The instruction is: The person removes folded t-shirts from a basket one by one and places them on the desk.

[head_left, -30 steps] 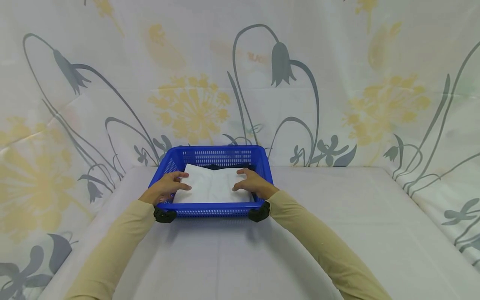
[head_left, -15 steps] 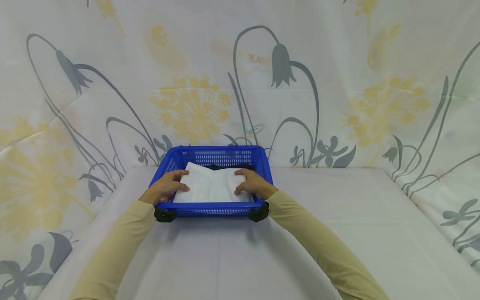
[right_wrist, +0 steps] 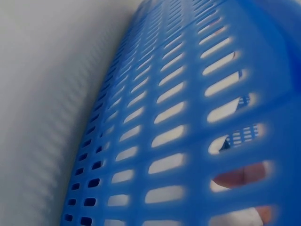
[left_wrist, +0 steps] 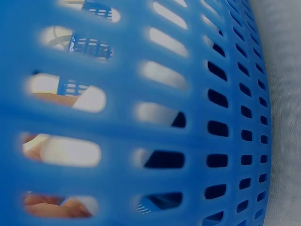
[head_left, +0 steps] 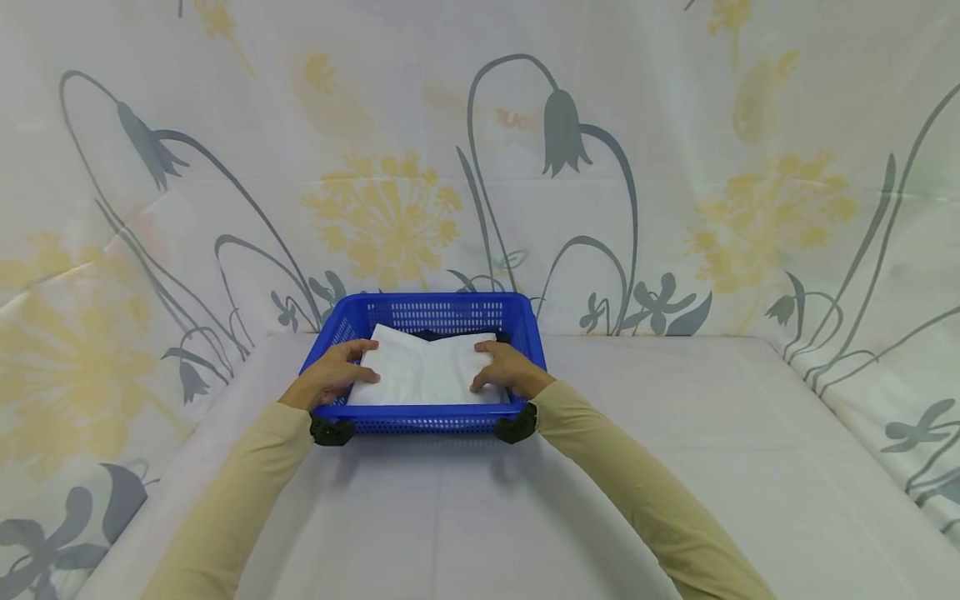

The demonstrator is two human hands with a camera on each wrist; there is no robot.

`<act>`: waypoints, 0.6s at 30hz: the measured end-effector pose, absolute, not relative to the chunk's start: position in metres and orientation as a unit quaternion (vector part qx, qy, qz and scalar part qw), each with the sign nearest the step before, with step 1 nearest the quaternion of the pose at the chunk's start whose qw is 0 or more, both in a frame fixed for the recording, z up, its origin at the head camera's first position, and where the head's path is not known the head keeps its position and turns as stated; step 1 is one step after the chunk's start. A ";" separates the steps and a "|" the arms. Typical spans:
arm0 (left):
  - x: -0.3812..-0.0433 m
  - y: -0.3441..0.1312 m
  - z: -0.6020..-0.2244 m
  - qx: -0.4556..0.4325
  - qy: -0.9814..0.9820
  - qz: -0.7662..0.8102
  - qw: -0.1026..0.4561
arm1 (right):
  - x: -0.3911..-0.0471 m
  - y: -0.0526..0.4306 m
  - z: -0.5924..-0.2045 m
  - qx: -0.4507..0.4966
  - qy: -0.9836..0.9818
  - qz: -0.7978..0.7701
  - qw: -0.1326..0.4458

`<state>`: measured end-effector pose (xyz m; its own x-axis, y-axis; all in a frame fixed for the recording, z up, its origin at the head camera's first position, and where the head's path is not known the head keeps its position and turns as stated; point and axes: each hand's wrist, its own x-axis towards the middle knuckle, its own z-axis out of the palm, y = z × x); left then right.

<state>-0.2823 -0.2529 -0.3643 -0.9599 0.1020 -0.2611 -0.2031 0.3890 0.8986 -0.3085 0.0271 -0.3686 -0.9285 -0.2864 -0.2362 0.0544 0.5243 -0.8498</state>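
A folded white cloth [head_left: 420, 375] lies in a blue plastic basket [head_left: 431, 411], its back left corner raised to a point. At the cloth's left side, my left hand [head_left: 333, 372] reaches over the basket wall and grips the edge, thumb and forefinger showing on top. My right hand [head_left: 513, 368] holds the right edge in the same way. The other fingers are mostly hidden. Both wrist views look through the slotted basket wall [left_wrist: 117, 125]; parts of fingers [right_wrist: 240, 175] and white cloth show through the holes.
Something dark [head_left: 431, 335] lies in the basket behind the cloth. The basket stands on a white-covered table [head_left: 675, 467], close to a floral curtain [head_left: 675, 208] at the back. Dark wrist mounts [head_left: 332, 431] sit by the basket's front rim.
The cloth's back left corner has risen slightly, and its right side has shifted a little under my right hand. Both hands stay in nearly the same place; the basket has not moved.
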 end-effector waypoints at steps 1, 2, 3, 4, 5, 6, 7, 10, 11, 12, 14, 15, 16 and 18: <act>-0.282 -0.253 -0.364 -0.030 0.823 0.550 0.138 | -0.309 0.027 -0.369 -0.067 0.855 -0.483 0.177; -0.282 -0.252 -0.364 -0.029 0.825 0.548 0.137 | -0.309 0.027 -0.369 -0.066 0.855 -0.483 0.176; -0.283 -0.252 -0.363 -0.027 0.825 0.547 0.136 | -0.310 0.027 -0.369 -0.066 0.856 -0.482 0.174; -0.283 -0.252 -0.363 -0.026 0.826 0.546 0.136 | -0.310 0.027 -0.369 -0.064 0.858 -0.480 0.171; -0.282 -0.252 -0.363 -0.025 0.828 0.544 0.136 | -0.310 0.027 -0.369 -0.063 0.860 -0.478 0.168; -0.282 -0.252 -0.363 -0.023 0.829 0.542 0.135 | -0.311 0.027 -0.370 -0.063 0.862 -0.475 0.165; -0.282 -0.252 -0.362 -0.021 0.831 0.539 0.134 | -0.311 0.027 -0.370 -0.062 0.865 -0.472 0.161; -0.282 -0.252 -0.361 -0.017 0.838 0.529 0.130 | -0.312 0.028 -0.371 -0.061 0.870 -0.464 0.154; -0.282 -0.251 -0.361 -0.016 0.841 0.526 0.128 | -0.313 0.028 -0.372 -0.061 0.870 -0.463 0.155; -0.282 -0.251 -0.361 -0.015 0.843 0.523 0.127 | -0.313 0.028 -0.372 -0.061 0.870 -0.464 0.157; -0.282 -0.251 -0.361 -0.017 0.844 0.520 0.126 | -0.314 0.028 -0.373 -0.062 0.866 -0.469 0.161; -0.282 -0.251 -0.361 -0.018 0.844 0.521 0.126 | -0.314 0.028 -0.373 -0.064 0.864 -0.472 0.164; -0.282 -0.251 -0.361 -0.019 0.844 0.521 0.125 | -0.314 0.028 -0.373 -0.065 0.862 -0.475 0.165; -0.282 -0.251 -0.360 -0.020 0.842 0.525 0.124 | -0.314 0.028 -0.373 -0.068 0.857 -0.482 0.166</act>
